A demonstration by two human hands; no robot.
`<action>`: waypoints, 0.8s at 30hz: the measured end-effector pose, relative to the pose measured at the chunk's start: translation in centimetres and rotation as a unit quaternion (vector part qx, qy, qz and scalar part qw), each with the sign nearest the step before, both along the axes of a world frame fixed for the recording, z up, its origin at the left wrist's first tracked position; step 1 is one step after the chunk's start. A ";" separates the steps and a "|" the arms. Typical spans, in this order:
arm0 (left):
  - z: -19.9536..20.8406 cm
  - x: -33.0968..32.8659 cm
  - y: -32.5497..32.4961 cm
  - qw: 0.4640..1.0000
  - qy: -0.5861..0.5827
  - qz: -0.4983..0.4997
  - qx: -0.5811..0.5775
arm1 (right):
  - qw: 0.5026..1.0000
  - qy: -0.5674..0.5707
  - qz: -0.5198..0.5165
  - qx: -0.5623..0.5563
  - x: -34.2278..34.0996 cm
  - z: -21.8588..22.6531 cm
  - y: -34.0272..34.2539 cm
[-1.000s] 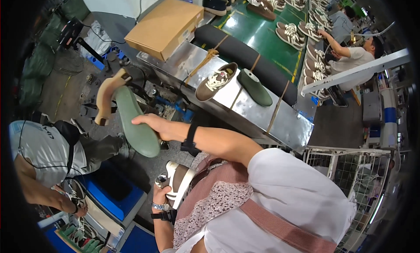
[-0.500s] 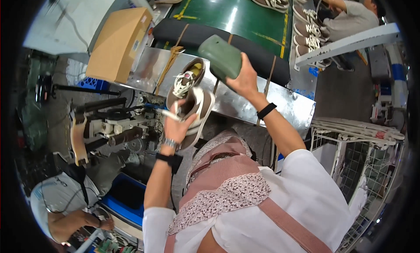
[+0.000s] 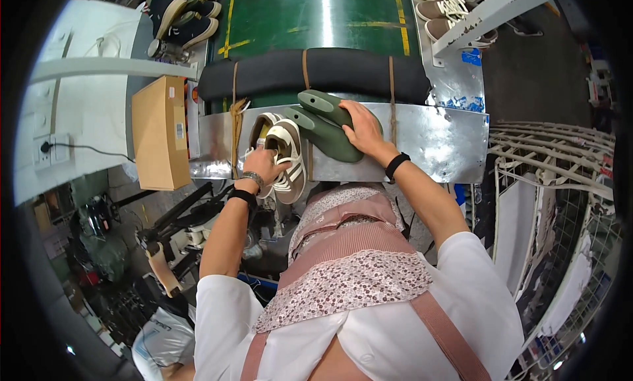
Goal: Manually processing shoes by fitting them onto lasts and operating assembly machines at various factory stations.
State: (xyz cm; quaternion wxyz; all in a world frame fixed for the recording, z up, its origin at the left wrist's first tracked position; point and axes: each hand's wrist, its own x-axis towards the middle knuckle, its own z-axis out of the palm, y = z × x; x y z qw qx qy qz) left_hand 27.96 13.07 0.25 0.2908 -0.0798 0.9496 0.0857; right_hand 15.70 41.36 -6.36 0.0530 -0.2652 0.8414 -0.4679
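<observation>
My left hand [image 3: 260,166] grips a pair of brown sneakers with white laces at the metal ledge's near edge. The nearer sneaker [image 3: 295,182] lies beside the other sneaker [image 3: 257,129], which is partly hidden by it and by my hand. To their right, my right hand [image 3: 364,132] is closed over a green shoe last [image 3: 322,104], fingers on its top and thumb on its near side. A second green shoe last [image 3: 328,137] lies alongside, nearer me. Both lasts rest on the metal ledge [image 3: 435,144], their holed ends toward the sneakers.
Beyond the ledge, a black padded roll [image 3: 264,71] tied with brown cords crosses the green conveyor belt [image 3: 277,18]. A cardboard box [image 3: 155,137] stands left. Dark shoes [image 3: 178,18] and more brown sneakers [image 3: 438,10] line the belt's sides. A wire rack [image 3: 554,157] stands right.
My right hand has lowered the raised last onto the ledge, where two lasts now lie together. My left hand has brought the tilted sneaker beside its mate. The view has turned.
</observation>
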 end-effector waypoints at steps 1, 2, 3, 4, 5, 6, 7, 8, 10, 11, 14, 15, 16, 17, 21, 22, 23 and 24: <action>-0.5 0.3 -0.4 0.999 0.031 0.000 0.011 | 1.000 0.009 -0.002 -0.002 0.3 0.1 -0.2; -0.8 0.8 -1.1 0.998 0.061 0.001 0.023 | 1.000 0.005 -0.009 -0.003 1.0 0.2 -0.6; -0.9 0.6 -1.3 0.996 0.079 -0.013 0.039 | 1.000 0.009 -0.027 -0.005 1.4 0.6 -0.8; -0.9 0.4 -1.9 0.996 0.071 -0.030 0.039 | 0.999 0.012 -0.044 -0.005 1.8 1.0 -1.1; -0.7 0.3 -2.7 0.995 0.072 -0.046 0.042 | 0.999 -0.003 -0.051 -0.011 2.1 1.0 -1.6; -0.2 0.1 -3.5 0.994 0.076 -0.061 0.045 | 0.998 -0.003 -0.059 -0.009 2.2 1.4 -2.2; 1.1 -1.0 -3.8 0.994 0.065 -0.075 0.043 | 0.998 0.020 -0.063 -0.001 2.2 1.8 -2.4; 1.8 -1.9 -4.4 0.991 0.080 -0.094 0.058 | 0.997 0.043 -0.070 0.009 2.2 2.2 -2.7; 4.0 -5.0 -5.2 0.981 0.067 -0.178 0.034 | 0.994 0.066 -0.068 0.057 2.2 3.2 -3.3; 4.4 -6.5 -5.5 0.971 0.107 -0.211 0.045 | 0.990 0.087 -0.079 0.077 2.4 3.7 -3.7; 6.8 -12.3 -5.8 0.946 0.185 -0.265 0.026 | 0.977 0.128 -0.111 0.128 1.7 2.7 -7.5; 7.8 -14.4 -5.2 0.950 0.192 -0.243 0.032 | 0.976 0.108 -0.112 0.149 1.6 1.3 -8.6; 7.7 -16.7 -5.6 0.948 0.205 -0.237 0.049 | 0.969 0.102 -0.089 0.208 1.9 2.9 -9.0; 7.8 -19.2 -5.2 0.932 0.233 -0.273 0.051 | 0.972 0.114 -0.111 0.172 2.3 1.3 -9.5; 6.9 -30.2 -1.1 0.909 0.237 -0.342 0.029 | 0.952 0.148 -0.072 0.260 4.3 -2.7 -8.8; 6.6 -32.3 0.1 0.912 0.228 -0.339 0.029 | 0.953 0.161 -0.044 0.254 5.6 -2.4 -8.0; 4.4 -34.4 0.1 0.897 0.266 -0.351 0.032 | 0.957 0.131 -0.019 0.259 6.3 -2.1 -7.2; 1.6 -36.3 0.2 0.882 0.300 -0.362 0.035 | 0.957 0.127 -0.010 0.262 7.3 -0.7 -5.9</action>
